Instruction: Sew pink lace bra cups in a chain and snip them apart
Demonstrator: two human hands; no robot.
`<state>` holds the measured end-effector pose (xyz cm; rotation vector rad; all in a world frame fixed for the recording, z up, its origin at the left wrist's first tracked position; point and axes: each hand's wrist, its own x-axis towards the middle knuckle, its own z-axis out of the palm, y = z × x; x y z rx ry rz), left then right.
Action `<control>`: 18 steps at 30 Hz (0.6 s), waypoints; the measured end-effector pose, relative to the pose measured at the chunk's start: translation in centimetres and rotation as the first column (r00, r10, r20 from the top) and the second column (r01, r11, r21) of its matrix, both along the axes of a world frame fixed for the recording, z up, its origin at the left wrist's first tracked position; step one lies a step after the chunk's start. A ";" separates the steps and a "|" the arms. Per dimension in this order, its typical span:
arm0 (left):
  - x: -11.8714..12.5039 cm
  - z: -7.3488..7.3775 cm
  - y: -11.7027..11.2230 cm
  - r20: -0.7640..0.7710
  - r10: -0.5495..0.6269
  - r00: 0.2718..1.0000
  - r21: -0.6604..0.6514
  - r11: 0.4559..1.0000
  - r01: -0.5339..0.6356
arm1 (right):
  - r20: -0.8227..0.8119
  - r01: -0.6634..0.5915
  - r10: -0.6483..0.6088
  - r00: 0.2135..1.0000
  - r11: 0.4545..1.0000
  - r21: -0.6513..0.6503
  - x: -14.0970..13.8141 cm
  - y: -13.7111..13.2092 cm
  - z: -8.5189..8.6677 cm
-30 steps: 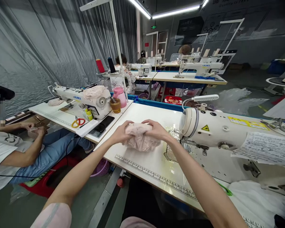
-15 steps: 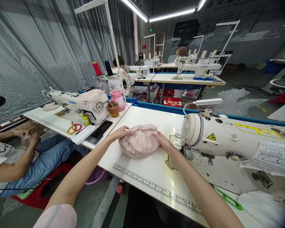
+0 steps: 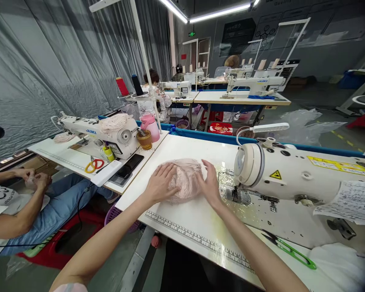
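Observation:
A pale pink bundle of lacy, stringy fabric (image 3: 185,182) with a sheer mesh edge lies on the white sewing table (image 3: 182,148). My left hand (image 3: 162,182) rests flat over its left side, fingers stretched out. At the bundle's right edge is my right hand (image 3: 209,182), fingers apart and curved, the fingertips near or touching the mesh. Just right of that hand stands the white sewing machine (image 3: 280,166), its needle area closest to my wrist. What lies under my left palm is hidden.
Green-handled snips (image 3: 295,253) and white cloth (image 3: 337,263) lie at the right front. On the left table are a JUKI machine (image 3: 94,129), scissors (image 3: 94,165), a phone (image 3: 132,166), a brown cup (image 3: 144,139) and a pink jug (image 3: 150,126). A co-worker's hands (image 3: 35,178) hold something small.
My left hand has moved from the bundle's upper left edge onto its top and flattened. The right hand has loosened, its fingers spreading. The bundle looks flatter.

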<state>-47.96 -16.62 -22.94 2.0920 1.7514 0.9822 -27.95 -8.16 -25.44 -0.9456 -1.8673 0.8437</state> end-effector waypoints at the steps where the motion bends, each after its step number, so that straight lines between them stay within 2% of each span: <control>1: -0.3 -0.2 0.1 -0.036 -0.002 0.999 0.000 1.000 0.002 | 0.015 -0.062 0.061 0.998 0.994 0.088 -0.7 -0.6 0.2; 4: -0.9 -0.8 0.2 -0.120 -0.007 0.993 -0.005 1.000 0.006 | 0.143 -0.318 0.288 0.947 0.907 0.275 -3.1 -1.7 0.6; 6: -1.2 -1.2 0.3 -0.156 -0.007 0.988 -0.010 1.000 0.006 | 0.225 -0.391 0.331 0.916 0.861 0.324 -4.5 -1.6 0.6; 9: -1.9 -1.7 0.5 -0.289 0.001 0.957 -0.001 1.000 -0.001 | 0.283 -0.329 0.237 0.929 0.881 0.340 -5.6 -0.3 0.3; 14: -3.4 -2.6 0.9 -0.527 0.013 0.850 0.088 0.995 0.039 | 0.372 -0.207 0.088 0.924 0.933 0.296 -5.3 2.0 0.0; 16: -3.9 -3.2 0.9 -0.549 0.057 0.834 0.108 0.994 0.003 | 0.423 -0.185 0.071 0.904 0.954 0.234 -5.1 2.4 -0.3; 18: -4.6 -4.1 0.9 -0.484 0.038 0.874 0.096 0.995 0.010 | 0.469 -0.181 0.084 0.879 0.969 0.166 -5.1 2.7 -0.7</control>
